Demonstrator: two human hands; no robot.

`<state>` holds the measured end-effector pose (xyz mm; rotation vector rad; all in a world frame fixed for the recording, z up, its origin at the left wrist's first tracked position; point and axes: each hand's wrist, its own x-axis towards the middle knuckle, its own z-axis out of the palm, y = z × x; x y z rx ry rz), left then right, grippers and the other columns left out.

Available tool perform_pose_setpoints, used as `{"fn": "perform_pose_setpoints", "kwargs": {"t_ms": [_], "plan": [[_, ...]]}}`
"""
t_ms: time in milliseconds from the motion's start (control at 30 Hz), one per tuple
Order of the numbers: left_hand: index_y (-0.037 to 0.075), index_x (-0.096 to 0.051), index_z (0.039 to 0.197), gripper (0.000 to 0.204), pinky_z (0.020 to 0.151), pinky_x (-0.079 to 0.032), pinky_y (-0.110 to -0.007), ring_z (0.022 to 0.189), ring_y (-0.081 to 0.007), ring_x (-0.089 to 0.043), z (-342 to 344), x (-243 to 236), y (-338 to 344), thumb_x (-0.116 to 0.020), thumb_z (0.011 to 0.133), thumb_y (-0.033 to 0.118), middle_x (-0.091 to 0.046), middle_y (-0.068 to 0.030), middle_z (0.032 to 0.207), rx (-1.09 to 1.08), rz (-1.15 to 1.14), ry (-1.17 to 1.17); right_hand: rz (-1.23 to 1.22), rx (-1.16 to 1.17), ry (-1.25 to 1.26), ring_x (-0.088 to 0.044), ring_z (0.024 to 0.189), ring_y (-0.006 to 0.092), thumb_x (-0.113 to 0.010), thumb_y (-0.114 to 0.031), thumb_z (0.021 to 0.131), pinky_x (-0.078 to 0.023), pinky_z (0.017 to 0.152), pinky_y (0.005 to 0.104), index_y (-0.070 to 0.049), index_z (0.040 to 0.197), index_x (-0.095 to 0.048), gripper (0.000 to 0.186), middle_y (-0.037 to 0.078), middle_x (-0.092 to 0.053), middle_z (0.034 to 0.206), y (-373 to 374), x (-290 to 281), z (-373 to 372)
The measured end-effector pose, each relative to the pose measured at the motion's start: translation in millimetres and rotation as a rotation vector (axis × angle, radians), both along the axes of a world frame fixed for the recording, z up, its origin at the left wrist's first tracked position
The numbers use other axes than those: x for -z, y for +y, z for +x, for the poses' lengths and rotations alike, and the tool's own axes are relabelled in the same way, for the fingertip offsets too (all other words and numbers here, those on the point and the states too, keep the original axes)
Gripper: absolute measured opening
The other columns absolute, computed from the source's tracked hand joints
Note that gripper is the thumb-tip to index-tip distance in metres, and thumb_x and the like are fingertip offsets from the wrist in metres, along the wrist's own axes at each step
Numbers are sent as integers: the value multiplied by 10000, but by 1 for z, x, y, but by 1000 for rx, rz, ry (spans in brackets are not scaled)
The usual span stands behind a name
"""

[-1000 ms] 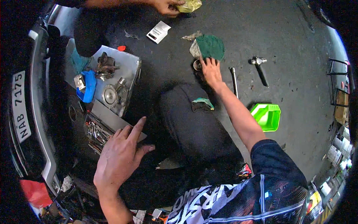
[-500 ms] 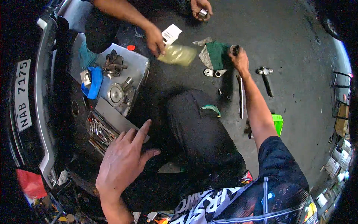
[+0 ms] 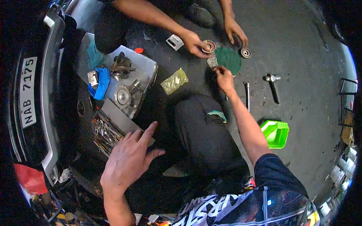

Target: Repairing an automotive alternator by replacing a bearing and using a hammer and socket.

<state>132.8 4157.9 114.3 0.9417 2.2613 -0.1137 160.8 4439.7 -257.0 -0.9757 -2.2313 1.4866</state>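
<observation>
My left hand [image 3: 128,158] is open, fingers spread, held in the air above the wrenches in the tool tray [image 3: 126,116] with nothing in it. My right hand [image 3: 225,81] reaches forward to the floor, its fingers closed at the edge of a grey patterned rag [image 3: 212,63]; what they pinch is hidden. Just beyond lies a green cloth [image 3: 228,60]. Across from me, a co-worker's hand [image 3: 195,44] grips a round metal ring-shaped part [image 3: 208,46]. The co-worker's other hand [image 3: 235,32] hovers above a similar round part [image 3: 246,53] on the floor.
A metal sheet [image 3: 145,62] at left carries greasy machine parts and a blue bag [image 3: 101,83]. A yellow plastic bag [image 3: 174,81] and white box [image 3: 175,42] lie on the floor. At right are a hammer [image 3: 273,88], a metal bar [image 3: 247,96] and a green bin [image 3: 277,134].
My right hand has let go of the dark round part and moved nearer and left, to the rag. The co-worker's hand has released the yellow bag and now holds a round part.
</observation>
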Motion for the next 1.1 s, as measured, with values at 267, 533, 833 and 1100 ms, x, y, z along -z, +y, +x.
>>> {"fn": "perform_pose_setpoints", "kwargs": {"t_ms": [267, 533, 833, 1100], "plan": [[39, -396, 1358, 663, 843, -447, -423, 959, -361, -556, 0, 2, 0, -620, 831, 373, -578, -184, 993, -11, 1, -1, 22, 282, -58, -636, 900, 375, -573, -257, 884, -480, 787, 422, -26, 1032, -639, 282, 219, -661, 933, 16, 7, 48], [104, -398, 1366, 668, 852, -459, -441, 1013, -387, -555, -4, 6, 8, -669, 798, 329, -574, -190, 1081, -45, -60, -44, 321, -27, -381, -620, 912, 383, -619, -198, 837, -495, 782, 421, 11, 1051, -609, 299, 214, -645, 966, 25, -4, 127], [98, -404, 1364, 652, 884, -452, -428, 1052, -387, -546, -3, 7, 16, -664, 807, 318, -567, -196, 1134, -64, -87, -70, 496, -241, -350, -614, 866, 419, -618, -147, 813, -520, 716, 471, -7, 1187, -487, 420, 245, -571, 1111, -21, 6, 94], [85, -393, 1370, 655, 852, -443, -431, 978, -372, -549, 2, 7, 6, -644, 821, 338, -578, -188, 1017, -22, -32, 23, 476, -153, -332, -623, 858, 395, -626, -240, 840, -515, 718, 455, -12, 1214, -476, 463, 219, -628, 996, -22, 7, 84]]}}
